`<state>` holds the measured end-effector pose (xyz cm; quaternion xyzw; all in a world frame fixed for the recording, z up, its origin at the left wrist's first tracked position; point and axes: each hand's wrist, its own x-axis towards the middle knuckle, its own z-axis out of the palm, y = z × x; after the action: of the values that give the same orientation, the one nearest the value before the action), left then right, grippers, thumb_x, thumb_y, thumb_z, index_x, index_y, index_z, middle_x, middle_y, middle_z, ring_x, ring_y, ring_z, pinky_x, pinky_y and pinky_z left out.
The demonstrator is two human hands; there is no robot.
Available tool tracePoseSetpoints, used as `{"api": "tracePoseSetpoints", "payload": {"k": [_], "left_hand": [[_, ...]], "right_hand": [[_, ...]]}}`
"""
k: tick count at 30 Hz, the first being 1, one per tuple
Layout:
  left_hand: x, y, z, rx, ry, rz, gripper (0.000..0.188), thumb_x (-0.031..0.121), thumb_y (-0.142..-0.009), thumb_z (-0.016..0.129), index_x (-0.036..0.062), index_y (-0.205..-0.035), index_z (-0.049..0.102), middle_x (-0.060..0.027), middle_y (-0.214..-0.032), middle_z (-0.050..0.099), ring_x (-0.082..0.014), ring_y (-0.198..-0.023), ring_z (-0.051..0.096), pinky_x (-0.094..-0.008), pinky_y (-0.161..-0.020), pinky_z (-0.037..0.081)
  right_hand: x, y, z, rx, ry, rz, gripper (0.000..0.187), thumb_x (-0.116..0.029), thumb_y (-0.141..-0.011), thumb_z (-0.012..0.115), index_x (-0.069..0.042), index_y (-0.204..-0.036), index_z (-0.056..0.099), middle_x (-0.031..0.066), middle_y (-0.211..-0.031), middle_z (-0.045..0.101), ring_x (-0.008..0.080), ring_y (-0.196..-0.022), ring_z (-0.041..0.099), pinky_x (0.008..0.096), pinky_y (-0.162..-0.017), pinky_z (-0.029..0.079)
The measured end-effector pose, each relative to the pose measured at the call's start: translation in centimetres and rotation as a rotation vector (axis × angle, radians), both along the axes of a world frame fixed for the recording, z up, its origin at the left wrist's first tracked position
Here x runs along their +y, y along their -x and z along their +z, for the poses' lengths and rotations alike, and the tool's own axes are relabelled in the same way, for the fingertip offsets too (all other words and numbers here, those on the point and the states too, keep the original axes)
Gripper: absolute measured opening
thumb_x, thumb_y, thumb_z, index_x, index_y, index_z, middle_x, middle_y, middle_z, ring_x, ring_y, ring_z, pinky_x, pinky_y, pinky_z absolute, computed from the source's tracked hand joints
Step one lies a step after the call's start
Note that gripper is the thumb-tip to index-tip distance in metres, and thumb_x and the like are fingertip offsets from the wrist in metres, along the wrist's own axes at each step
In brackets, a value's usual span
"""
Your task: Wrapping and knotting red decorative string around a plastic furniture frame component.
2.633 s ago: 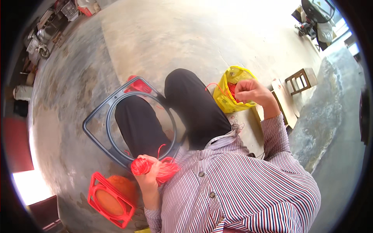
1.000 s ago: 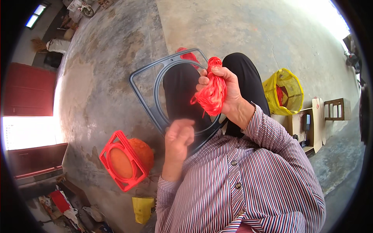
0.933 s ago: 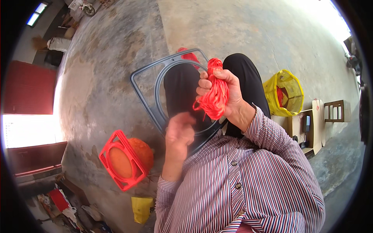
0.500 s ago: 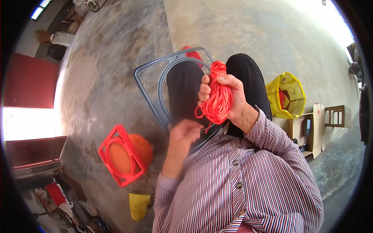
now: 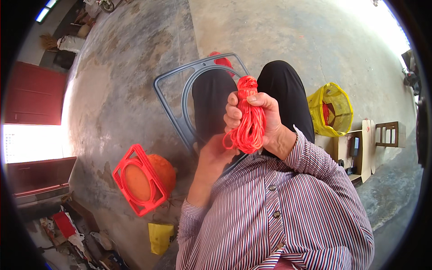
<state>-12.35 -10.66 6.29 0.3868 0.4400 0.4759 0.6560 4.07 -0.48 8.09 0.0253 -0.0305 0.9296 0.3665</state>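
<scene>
My right hand (image 5: 271,120) is closed around a bundle of shiny red cord (image 5: 250,121), wrapped tight into a knob at its far end and fanning out in loops at the near end. Close beside the loose lower loops is my left hand (image 5: 215,153); its fingertips are partly hidden by the cord and its grip cannot be made out. A grey square frame with a large round opening (image 5: 178,120) lies at my left leg, the knee showing inside the ring.
On the floor to the left, a red frame (image 5: 143,201) leans on a round orange object (image 5: 165,173), with a yellow piece (image 5: 160,238) nearer. At right are a yellow bag (image 5: 317,110), an open cardboard box (image 5: 367,150) and a small wooden stool (image 5: 390,134). Something red (image 5: 222,62) lies beyond the grey frame.
The cord bundle and my right hand have come slightly nearer and to the left. My left hand has shifted a little up and right, closer to the loops.
</scene>
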Motion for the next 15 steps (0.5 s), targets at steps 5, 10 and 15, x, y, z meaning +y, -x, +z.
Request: {"api": "tracePoseSetpoints", "payload": {"k": [5, 10, 15], "left_hand": [[-0.3, 0.6, -0.9, 0.076, 0.048, 0.046, 0.019, 0.009, -0.088, 0.069, -0.0023, -0.102, 0.061, -0.0038, -0.076, 0.059, -0.0083, -0.062, 0.051, -0.0214, -0.053, 0.037], [-0.5, 0.7, -0.4, 0.047, 0.062, 0.090, 0.016, 0.011, -0.089, 0.068, -0.0010, -0.094, 0.059, -0.0001, -0.073, 0.052, -0.0059, -0.056, 0.039, -0.0214, -0.051, 0.029], [-0.9, 1.5, -0.6, -0.174, -0.041, 0.138, 0.019, 0.017, -0.089, 0.068, 0.0010, -0.091, 0.058, 0.0024, -0.071, 0.048, -0.0058, -0.057, 0.036, -0.0216, -0.053, 0.027]], "right_hand": [[0.8, -1.4, 0.5, -0.086, -0.040, -0.114, 0.025, -0.023, -0.079, 0.059, -0.005, -0.096, 0.059, 0.0113, -0.084, 0.064, 0.0259, -0.079, 0.063, 0.0417, -0.079, 0.052], [1.8, -3.7, 0.3, -0.212, -0.088, -0.268, 0.019, -0.018, -0.076, 0.059, -0.003, -0.087, 0.053, 0.0158, -0.086, 0.063, 0.0279, -0.079, 0.063, 0.0446, -0.079, 0.053], [5.6, -9.1, -1.5, -0.383, -0.008, -0.752, 0.013, -0.015, -0.076, 0.056, -0.004, -0.082, 0.055, 0.0155, -0.082, 0.062, 0.0282, -0.077, 0.061, 0.0445, -0.073, 0.053]]}}
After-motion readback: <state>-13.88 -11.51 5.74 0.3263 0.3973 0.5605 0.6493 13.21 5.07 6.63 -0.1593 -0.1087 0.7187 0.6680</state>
